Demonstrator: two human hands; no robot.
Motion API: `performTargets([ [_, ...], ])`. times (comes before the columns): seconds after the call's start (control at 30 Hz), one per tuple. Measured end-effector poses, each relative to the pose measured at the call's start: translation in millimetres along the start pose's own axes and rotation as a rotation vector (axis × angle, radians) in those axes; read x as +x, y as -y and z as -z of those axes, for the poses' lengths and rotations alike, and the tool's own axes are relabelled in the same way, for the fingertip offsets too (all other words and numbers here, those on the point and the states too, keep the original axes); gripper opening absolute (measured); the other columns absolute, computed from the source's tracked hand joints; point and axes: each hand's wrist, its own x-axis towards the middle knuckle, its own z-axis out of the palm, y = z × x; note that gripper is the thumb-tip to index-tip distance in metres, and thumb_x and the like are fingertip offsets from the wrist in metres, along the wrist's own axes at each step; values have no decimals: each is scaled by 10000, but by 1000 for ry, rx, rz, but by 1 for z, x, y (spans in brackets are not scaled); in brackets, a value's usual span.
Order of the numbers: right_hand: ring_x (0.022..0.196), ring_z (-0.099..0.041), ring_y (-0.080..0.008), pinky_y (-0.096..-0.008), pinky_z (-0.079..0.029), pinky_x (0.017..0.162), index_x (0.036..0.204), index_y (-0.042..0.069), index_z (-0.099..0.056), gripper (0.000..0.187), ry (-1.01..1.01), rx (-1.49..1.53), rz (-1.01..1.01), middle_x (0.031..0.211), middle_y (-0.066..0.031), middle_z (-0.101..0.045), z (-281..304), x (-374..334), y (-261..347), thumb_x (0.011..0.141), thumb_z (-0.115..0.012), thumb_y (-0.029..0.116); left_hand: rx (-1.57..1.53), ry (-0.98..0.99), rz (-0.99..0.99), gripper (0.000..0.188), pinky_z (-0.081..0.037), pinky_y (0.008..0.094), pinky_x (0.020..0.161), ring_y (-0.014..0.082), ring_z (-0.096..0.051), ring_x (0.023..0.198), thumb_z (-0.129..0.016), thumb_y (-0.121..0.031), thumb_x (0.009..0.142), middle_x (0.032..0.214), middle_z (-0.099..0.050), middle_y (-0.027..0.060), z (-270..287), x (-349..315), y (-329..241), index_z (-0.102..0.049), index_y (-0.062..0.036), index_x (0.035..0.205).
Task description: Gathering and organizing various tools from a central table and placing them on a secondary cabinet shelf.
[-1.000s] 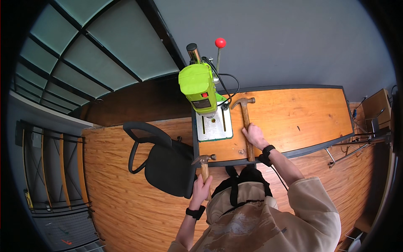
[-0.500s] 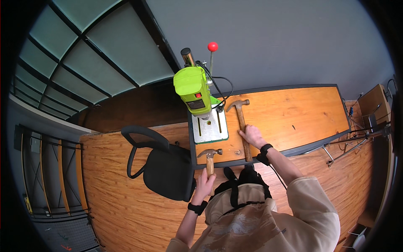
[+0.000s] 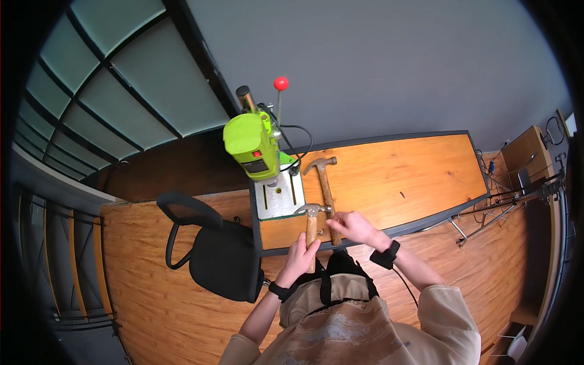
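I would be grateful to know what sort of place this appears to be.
Probably a small indoor workshop: a green drill press stands on a wood-topped table, a claw hammer is in the person's left hand, and a second hammer lies on the table.

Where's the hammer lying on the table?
Head view, left part of the table: the hammer lies right of the drill press, the right hand at its handle.

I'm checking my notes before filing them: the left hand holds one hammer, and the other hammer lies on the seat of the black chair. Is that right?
Not quite: the other hammer lies on the wooden tabletop, as the head view shows. The left hand does hold one hammer.
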Motion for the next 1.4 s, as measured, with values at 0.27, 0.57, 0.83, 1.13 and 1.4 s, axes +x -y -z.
performTargets([
  [0.27, 570, -619, -364, -420, -497, 545, 657, -26, -585, 562, -214, 59, -84, 552, -201, -579, 8, -8, 4, 856, -580, 499, 67, 71, -85, 382, -458, 455, 602, 407, -617, 746, -573, -313, 892, 768, -612, 245, -53, 38, -29, -508, 41, 1022],
  [0.57, 534, -607, -345, -399, -493, 527, 611, -28, -584, 526, -232, 74, -188, 554, -203, -571, 33, 1, -43, 781, -634, 466, 172, 176, -102, 420, -475, 452, 554, 382, -624, 662, -595, -336, 872, 716, -616, 229, -90, 62, -49, -475, 44, 1007],
  [0.83, 618, -632, -356, -433, -525, 615, 670, 1, -630, 487, -204, -167, -238, 622, -207, -617, 51, 30, -104, 768, -592, 476, 236, 20, 95, 481, -491, 387, 606, 267, -618, 667, -667, -376, 829, 839, -626, 136, -93, 69, -33, -488, -5, 1077],
  [1.13, 674, -647, -351, -426, -524, 643, 665, 3, -658, 526, -209, -273, -260, 680, -206, -642, 56, 86, -147, 777, -603, 513, 415, -7, 358, 617, -484, 422, 736, 365, -600, 851, -726, -391, 751, 920, -601, 205, -100, 64, 31, -459, 27, 1120],
  [1.4, 666, -650, -336, -417, -521, 622, 710, 24, -666, 510, -217, -304, -241, 684, -183, -649, 49, 110, -154, 778, -605, 526, 510, -91, 192, 470, -472, 394, 596, 282, -600, 654, -745, -371, 738, 712, -593, 114, -105, 64, 48, -512, -14, 937],
])
